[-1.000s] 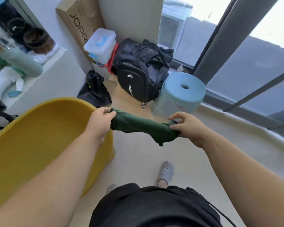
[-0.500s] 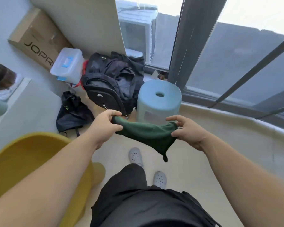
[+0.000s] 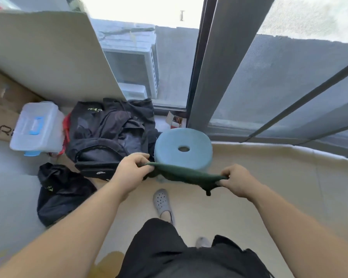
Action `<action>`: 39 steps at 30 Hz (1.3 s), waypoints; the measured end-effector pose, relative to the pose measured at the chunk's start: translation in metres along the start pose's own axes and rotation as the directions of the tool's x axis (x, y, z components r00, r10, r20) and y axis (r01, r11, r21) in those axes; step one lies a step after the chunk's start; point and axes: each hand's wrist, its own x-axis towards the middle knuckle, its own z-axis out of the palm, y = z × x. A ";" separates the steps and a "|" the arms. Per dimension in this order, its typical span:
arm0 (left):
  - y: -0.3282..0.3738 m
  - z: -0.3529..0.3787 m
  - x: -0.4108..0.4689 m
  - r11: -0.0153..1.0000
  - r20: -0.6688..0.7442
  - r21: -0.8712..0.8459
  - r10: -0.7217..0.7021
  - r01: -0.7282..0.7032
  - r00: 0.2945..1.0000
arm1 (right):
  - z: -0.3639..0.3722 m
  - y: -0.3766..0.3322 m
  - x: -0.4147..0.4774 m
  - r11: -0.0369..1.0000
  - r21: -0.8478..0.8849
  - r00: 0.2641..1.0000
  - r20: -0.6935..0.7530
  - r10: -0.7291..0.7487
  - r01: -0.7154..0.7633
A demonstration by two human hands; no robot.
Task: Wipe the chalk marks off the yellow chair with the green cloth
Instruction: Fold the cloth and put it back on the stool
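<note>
Hands pull the green cloth (image 3: 186, 175) taut just in front of the blue stool (image 3: 183, 145), the left hand (image 3: 132, 173) pinching one end and the right hand (image 3: 236, 181) the other. Over the last second the view has swung toward the stool, and the yellow chair (image 3: 110, 259) has shrunk to a blurred sliver well back from it. The cloth is probably being readied, and wiping has not yet started.

Pale floor (image 3: 269, 189), blue stool (image 3: 167, 145), perhaps black bags (image 3: 109, 129)
</note>
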 end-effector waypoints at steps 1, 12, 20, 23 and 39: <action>0.003 -0.005 0.017 0.991 0.069 -0.112 -0.059 0.067 0.996 | -0.003 0.000 0.011 0.985 0.166 0.999 -0.014 0.052 -0.049; -0.028 0.098 0.181 0.839 0.207 -0.434 -0.263 0.329 0.943 | 0.033 -0.025 0.159 0.559 0.829 0.858 -0.283 0.428 -0.006; -0.047 0.204 0.238 0.529 0.414 -0.656 -0.345 0.539 0.842 | 0.109 -0.009 0.230 0.882 0.415 0.945 -0.314 -0.092 0.224; -0.052 0.221 0.257 0.594 0.319 -0.642 -0.368 0.485 0.873 | 0.115 0.012 0.247 0.871 0.411 0.900 -0.430 -0.074 0.269; -0.145 0.251 0.281 0.710 -0.206 -0.319 -0.698 0.628 0.686 | 0.182 0.033 0.314 0.990 -0.123 0.976 -0.215 0.041 -0.069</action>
